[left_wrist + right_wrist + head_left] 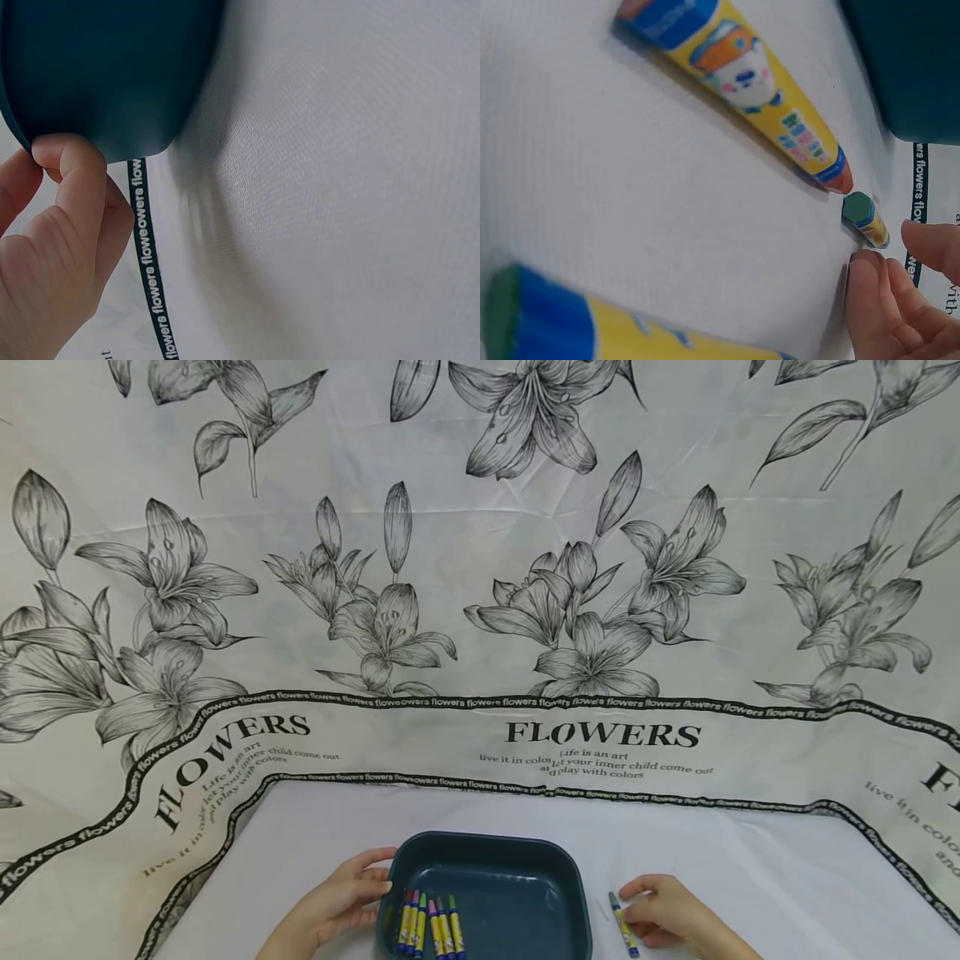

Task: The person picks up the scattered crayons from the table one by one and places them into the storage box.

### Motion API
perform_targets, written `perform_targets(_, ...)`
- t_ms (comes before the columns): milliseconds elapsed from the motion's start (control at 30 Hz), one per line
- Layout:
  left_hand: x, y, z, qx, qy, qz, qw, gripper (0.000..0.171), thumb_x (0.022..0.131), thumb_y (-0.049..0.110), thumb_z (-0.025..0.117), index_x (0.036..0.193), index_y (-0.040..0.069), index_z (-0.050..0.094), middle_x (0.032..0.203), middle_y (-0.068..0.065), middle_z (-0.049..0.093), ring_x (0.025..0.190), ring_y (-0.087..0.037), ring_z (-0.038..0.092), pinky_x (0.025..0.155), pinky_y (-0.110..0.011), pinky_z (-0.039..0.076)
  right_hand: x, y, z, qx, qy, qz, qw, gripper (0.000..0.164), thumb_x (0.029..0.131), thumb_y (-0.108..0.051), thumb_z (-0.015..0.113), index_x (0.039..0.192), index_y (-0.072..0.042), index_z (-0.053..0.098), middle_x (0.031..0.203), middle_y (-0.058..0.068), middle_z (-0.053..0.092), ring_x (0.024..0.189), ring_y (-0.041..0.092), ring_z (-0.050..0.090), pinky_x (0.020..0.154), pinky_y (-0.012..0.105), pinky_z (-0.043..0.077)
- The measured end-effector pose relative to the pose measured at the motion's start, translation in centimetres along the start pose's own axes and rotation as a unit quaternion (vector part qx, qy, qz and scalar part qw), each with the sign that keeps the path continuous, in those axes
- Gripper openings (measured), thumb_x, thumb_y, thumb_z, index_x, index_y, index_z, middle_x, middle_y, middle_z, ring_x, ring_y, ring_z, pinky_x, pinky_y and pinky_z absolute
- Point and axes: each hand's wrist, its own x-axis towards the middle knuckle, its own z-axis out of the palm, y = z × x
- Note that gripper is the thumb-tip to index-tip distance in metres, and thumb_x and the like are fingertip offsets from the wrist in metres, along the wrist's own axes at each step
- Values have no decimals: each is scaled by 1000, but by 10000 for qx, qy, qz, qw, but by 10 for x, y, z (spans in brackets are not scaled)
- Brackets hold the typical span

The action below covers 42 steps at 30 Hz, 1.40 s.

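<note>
A dark teal plastic bin [487, 837] stands on the white cloth, with several crayons [415, 925] in yellow and blue wrappers side by side in its left part. My left hand [341, 897] grips the bin's left rim; the left wrist view shows the left hand [60, 225] pinching the edge of the bin [112, 82]. To the right of the bin, my right hand [667, 914] is beside a green crayon [623, 927] lying on the cloth. In the right wrist view, thumb and fingers of the right hand [900, 300] are apart near that green crayon [866, 219].
Close to the right wrist camera lie an orange-brown crayon [754, 86] and another green-ended crayon [622, 322]. Behind the white tabletop [322, 818] hangs a floral cloth [450, 635] with a black lettered border.
</note>
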Motion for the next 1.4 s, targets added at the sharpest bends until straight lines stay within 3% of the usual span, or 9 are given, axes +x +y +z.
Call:
perform_targets(267,-1,1,0,7,-6,3,10000,59,88,-2,55,140,-2,28,98,-7,51,86,-13,54,67,-24,49,0,-4,17,-828,553,-89,9950,31,67,-5,78,92,-2,61,59,5,54,45,13,48,46,26,43)
perform_targets(500,0,-1,0,-17,-6,-23,10000,59,87,-1,56,140,-2,29,98,-6,52,84,-12,54,65,-23,49,2,-4,21,-1237,664,-255,9898,27,64,-2,76,85,-5,61,56,6,51,41,12,44,44,24,39)
perform_targets(633,-1,-2,0,-40,-38,-6,10000,58,88,-1,55,140,-2,29,97,-6,52,83,-12,54,63,-22,48,2,-6,21,-873,461,-113,9951,22,68,0,71,88,-3,61,60,6,52,45,13,46,45,24,42)
perform_targets(800,-1,-1,0,-6,5,-24,10000,60,88,-1,56,141,-2,27,97,-6,49,83,-12,53,66,-23,49,1,-10,13,5,-361,75,9993,27,74,-3,59,100,1,60,65,2,51,52,11,46,48,21,43)
perform_targets(933,0,0,-1,17,26,-35,10000,61,88,-1,56,141,-2,27,98,-7,50,84,-12,53,67,-25,50,1,-13,5,792,-1090,127,9908,33,76,-6,56,108,2,58,62,-2,51,51,7,45,49,17,42)
perform_targets(1033,0,1,-1,-4,19,-37,10000,61,87,-1,56,141,-2,27,98,-7,50,85,-13,54,68,-25,50,0,-17,-1,1194,-1411,128,9827,36,77,-7,56,112,2,56,64,-2,53,52,6,47,51,16,44)
perform_targets(1400,-2,3,0,-49,-38,-67,10000,62,88,-2,55,142,-2,25,100,-8,50,87,-14,54,69,-26,50,-4,-34,-12,1824,-1756,-11,9674,40,80,-8,55,119,0,51,80,3,61,67,10,59,61,23,50)
